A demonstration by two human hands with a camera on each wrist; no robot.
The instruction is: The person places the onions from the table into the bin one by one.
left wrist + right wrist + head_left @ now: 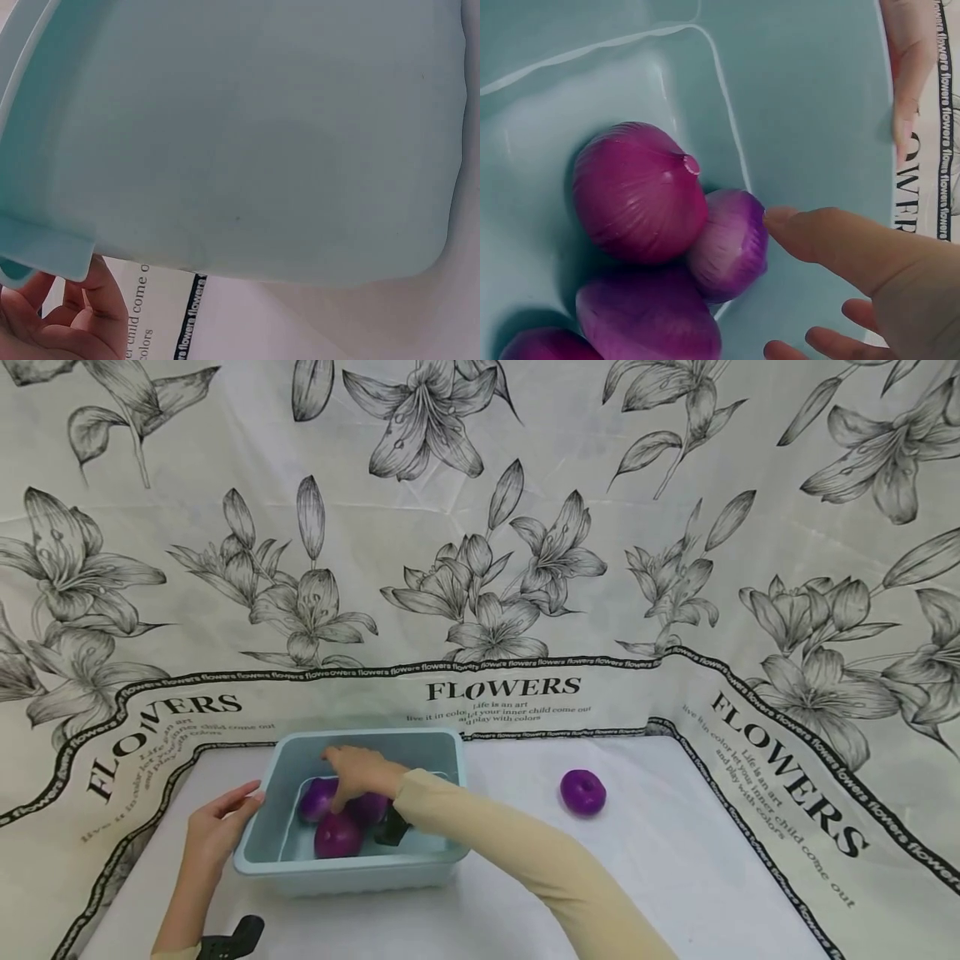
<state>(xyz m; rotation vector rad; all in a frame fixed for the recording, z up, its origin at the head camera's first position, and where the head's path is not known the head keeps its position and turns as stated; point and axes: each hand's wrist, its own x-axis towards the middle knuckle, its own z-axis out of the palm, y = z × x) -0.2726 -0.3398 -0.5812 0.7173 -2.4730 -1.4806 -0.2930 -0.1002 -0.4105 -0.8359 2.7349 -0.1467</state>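
A pale blue plastic basin (352,875) stands on the white cloth. My left hand (219,822) grips its left rim, fingers curled at the handle edge (49,251) in the left wrist view. Inside lie several purple onions: a round magenta one (634,199), a smaller purple-and-white one (724,247), and a darker one (649,319). My right hand (363,774) reaches down into the basin with its fingers spread and nothing held. Its thumb (817,232) is at the small onion's edge; whether they touch I cannot tell.
To the right of the basin, a round purple thing with a dimpled top (582,792) lies alone on the white cloth (645,877). A flower-printed curtain (495,568) rises behind and along both sides.
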